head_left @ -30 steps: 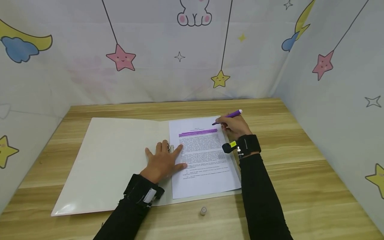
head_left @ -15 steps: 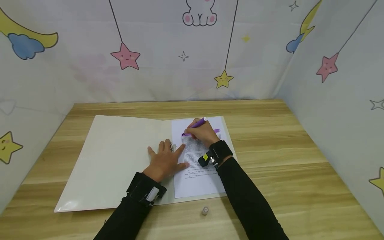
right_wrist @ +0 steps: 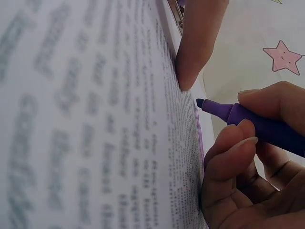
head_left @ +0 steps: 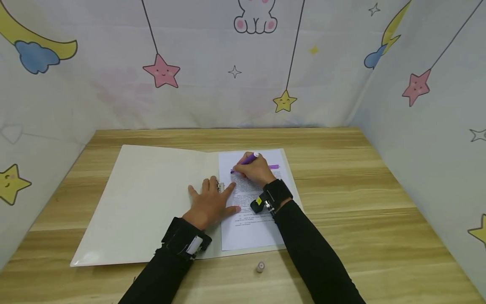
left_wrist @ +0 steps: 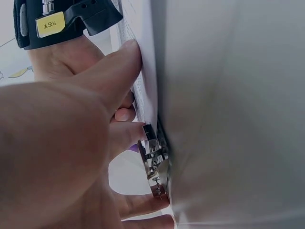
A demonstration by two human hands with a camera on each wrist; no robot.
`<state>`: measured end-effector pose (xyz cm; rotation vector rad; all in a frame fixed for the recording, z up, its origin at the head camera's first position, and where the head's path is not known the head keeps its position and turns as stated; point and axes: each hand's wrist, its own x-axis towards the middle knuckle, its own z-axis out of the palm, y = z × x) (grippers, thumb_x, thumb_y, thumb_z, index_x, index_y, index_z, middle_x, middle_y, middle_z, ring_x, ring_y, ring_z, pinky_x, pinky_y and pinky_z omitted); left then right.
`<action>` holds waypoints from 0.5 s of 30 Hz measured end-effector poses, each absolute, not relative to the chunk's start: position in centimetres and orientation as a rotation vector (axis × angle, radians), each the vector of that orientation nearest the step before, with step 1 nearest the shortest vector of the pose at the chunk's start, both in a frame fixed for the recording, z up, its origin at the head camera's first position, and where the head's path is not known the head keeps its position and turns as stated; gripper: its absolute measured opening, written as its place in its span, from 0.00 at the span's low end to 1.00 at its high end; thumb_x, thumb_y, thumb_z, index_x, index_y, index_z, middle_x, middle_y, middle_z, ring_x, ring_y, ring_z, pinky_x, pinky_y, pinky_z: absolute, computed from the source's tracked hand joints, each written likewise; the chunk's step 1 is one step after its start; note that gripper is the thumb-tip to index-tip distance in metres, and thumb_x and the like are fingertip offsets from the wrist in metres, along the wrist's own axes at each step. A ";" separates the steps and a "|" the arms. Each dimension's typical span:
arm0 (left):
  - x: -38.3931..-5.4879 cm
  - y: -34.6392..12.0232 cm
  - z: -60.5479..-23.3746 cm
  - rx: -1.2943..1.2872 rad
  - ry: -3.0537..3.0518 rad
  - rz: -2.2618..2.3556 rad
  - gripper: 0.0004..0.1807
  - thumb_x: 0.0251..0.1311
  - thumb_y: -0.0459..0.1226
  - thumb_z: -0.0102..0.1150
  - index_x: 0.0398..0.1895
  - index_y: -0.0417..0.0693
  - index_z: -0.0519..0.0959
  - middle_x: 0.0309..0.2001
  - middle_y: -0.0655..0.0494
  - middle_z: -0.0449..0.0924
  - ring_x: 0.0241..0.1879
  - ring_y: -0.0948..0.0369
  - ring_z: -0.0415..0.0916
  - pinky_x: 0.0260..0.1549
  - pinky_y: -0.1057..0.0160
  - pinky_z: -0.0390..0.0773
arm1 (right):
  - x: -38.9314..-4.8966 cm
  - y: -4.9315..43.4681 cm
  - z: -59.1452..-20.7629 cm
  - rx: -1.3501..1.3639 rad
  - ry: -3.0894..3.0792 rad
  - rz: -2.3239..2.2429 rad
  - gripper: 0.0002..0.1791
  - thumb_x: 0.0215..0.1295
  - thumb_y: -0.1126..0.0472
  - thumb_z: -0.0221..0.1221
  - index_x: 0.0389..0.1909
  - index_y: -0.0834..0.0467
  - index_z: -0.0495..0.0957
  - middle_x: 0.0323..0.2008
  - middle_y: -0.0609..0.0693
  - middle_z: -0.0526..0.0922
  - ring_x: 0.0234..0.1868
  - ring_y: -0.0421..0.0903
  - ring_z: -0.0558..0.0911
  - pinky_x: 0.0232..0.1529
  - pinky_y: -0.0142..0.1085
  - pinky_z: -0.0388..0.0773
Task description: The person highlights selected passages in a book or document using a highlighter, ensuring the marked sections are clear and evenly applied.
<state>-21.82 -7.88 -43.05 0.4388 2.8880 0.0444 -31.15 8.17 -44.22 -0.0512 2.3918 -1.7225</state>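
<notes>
Head view: your right hand (head_left: pixel 257 170) pinches the purple marker (head_left: pixel 249 159); left of that grip, your spread left hand (head_left: pixel 210 206) touches the page (head_left: pixel 248 237).

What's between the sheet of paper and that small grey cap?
In the head view, a thin strip of the folder, then bare wooden table up to the cap.

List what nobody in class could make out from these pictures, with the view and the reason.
Most printed words: too small in the head view; the nearest are blurred in the right wrist view.
Middle of the purple stripe: behind the right hand in the head view; steeply slanted in the right wrist view.
Paper's lower right corner: under the right sleeve, head view.
Animal drawing's head: cut off by the head view's top edge.
</notes>
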 end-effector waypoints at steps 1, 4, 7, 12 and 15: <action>-21.8 -7.9 -43.0 0.439 2.887 0.040 0.43 0.62 0.67 0.53 0.78 0.64 0.62 0.66 0.32 0.57 0.66 0.37 0.55 0.56 0.21 0.52 | -31.1 8.1 -44.2 -0.054 2.399 -1.712 0.09 0.58 0.62 0.71 0.30 0.57 0.79 0.22 0.52 0.79 0.22 0.44 0.75 0.27 0.34 0.71; -21.8 -7.8 -43.0 0.441 2.887 0.038 0.42 0.62 0.67 0.53 0.78 0.64 0.62 0.66 0.32 0.57 0.66 0.37 0.55 0.56 0.21 0.53 | -31.1 8.0 -44.2 -0.065 2.424 -1.687 0.10 0.57 0.62 0.71 0.29 0.57 0.78 0.21 0.51 0.78 0.22 0.43 0.74 0.26 0.34 0.70; -21.9 -7.8 -43.0 0.439 2.884 0.035 0.42 0.63 0.67 0.53 0.78 0.65 0.61 0.66 0.31 0.57 0.66 0.37 0.55 0.56 0.21 0.53 | -31.1 8.0 -44.2 -0.081 2.458 -1.664 0.10 0.57 0.63 0.72 0.28 0.57 0.78 0.20 0.51 0.78 0.21 0.43 0.74 0.24 0.35 0.69; -21.9 -7.9 -43.0 0.439 2.890 0.023 0.42 0.63 0.67 0.53 0.78 0.64 0.61 0.67 0.31 0.56 0.66 0.37 0.55 0.56 0.22 0.53 | -31.1 7.8 -44.2 -0.091 2.494 -1.636 0.10 0.57 0.62 0.72 0.27 0.57 0.78 0.20 0.51 0.77 0.21 0.44 0.73 0.23 0.35 0.69; -21.8 -7.9 -43.0 0.444 2.892 0.014 0.42 0.63 0.67 0.53 0.78 0.64 0.62 0.67 0.31 0.57 0.66 0.37 0.55 0.56 0.21 0.53 | -31.1 7.8 -44.2 -0.091 2.508 -1.627 0.10 0.56 0.62 0.72 0.27 0.57 0.79 0.20 0.51 0.77 0.20 0.43 0.73 0.23 0.34 0.69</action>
